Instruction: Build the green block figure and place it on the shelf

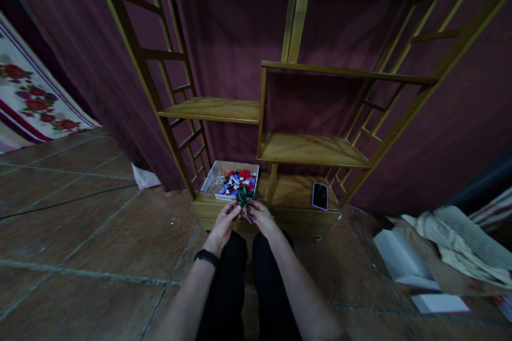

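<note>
Holding up, with both hands, a small dark-green item (242, 198) with a purplish lower end, too small to identify surely. Clamped on it from eight o'clock with thumb and fingertips of the left hand (224, 223), and from four o'clock with those of the right hand (263, 218); cannot tell which side bears more weight. Overlapping, in view, the near rim of a white open box (236, 165) at eleven o'clock, filled with red and blue figures (240, 181) and, toward nine o'clock inside, clear wrapping (218, 184); hard to say whether touching that rim. Notice at three o'clock, on the low shelf board (294, 187), a phone (320, 196), well apart from both hands. Probably at a step of adjusting or inspecting by two-handed pinch. Calls next, presumably, for steadying with one hand, turning or shaping gently with the other, and avoiding snags against the box.
</note>
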A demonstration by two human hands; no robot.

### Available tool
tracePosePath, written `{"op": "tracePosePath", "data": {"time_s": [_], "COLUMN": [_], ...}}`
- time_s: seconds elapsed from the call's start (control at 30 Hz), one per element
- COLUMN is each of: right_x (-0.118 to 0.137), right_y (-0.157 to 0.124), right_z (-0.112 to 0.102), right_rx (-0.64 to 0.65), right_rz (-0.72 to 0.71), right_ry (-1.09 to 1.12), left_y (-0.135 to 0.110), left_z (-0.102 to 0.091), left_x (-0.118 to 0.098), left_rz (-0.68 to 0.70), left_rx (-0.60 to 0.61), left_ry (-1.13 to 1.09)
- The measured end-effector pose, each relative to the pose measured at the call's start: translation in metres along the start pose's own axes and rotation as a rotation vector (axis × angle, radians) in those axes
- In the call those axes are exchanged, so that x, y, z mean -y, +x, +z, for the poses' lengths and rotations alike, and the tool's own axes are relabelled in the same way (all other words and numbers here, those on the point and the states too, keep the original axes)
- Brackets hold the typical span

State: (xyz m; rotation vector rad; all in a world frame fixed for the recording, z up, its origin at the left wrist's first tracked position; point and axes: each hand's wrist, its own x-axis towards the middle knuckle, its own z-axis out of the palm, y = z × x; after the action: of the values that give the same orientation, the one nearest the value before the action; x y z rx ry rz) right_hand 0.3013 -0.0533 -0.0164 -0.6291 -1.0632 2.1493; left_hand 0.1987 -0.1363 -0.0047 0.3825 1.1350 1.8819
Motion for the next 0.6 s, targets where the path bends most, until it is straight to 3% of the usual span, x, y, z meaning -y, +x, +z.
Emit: {"op": "tracePosePath", "data": {"time_s": [0.27, 0.6], "right_x": [-0.0002, -0.0032], "right_y": [0.0003, 0.0031], "right_z": [-0.0004, -0.0028], "right_rx": [0.017, -0.091], "right_rz": [-0.033, -0.123], "right_ry": [0.047, 0.073], "left_y": [-0.0008, -0.0055], "left_z": [-0.0005, 0.0055], "left_x": [-0.0007, -0.0063], "left_rz": [-0.03, -0.019], "left_rx": [0.008, 0.008], "left_ry": [-0.016, -0.013]}}
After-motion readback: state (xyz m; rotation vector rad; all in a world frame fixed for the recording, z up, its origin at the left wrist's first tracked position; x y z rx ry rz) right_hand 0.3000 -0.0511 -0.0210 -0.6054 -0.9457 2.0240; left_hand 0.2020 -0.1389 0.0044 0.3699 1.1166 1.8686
